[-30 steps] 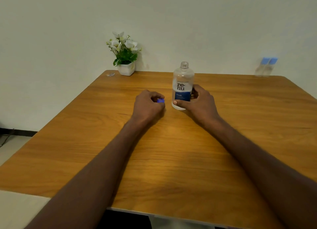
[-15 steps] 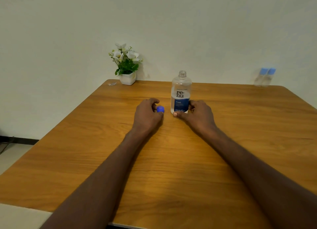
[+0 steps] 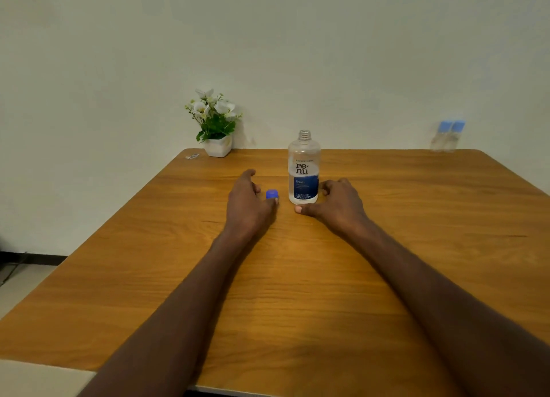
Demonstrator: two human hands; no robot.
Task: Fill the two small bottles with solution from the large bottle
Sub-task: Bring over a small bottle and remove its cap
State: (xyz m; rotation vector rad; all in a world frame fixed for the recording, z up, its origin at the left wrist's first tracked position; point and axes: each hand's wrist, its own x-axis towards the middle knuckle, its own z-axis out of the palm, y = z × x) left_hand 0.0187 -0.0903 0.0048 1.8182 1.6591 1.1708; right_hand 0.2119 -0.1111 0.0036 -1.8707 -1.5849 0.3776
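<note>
Standing uncapped at the middle of the table [image 3: 297,277], the large solution bottle [image 3: 303,170] has its blue cap [image 3: 272,193] set down just to its left, so the opening step looks done. The left hand [image 3: 248,203] rests loosely beside the cap, its grip wide and holding nothing, and the right hand [image 3: 336,203] sits just beside the bottle's base, its grip likewise slack and empty. Both small bottles [image 3: 448,136] stand capped at the far right corner, well apart from the hands, so fetching, opening and filling them all remain.

Both bare forearms stretched forward, angling in toward each other. Left hand [image 3: 248,204] is palm down with fingers loosely spread and curled. Right hand [image 3: 336,201] is also palm down, thumb poking left, fingers relaxed, gripping nothing.
</note>
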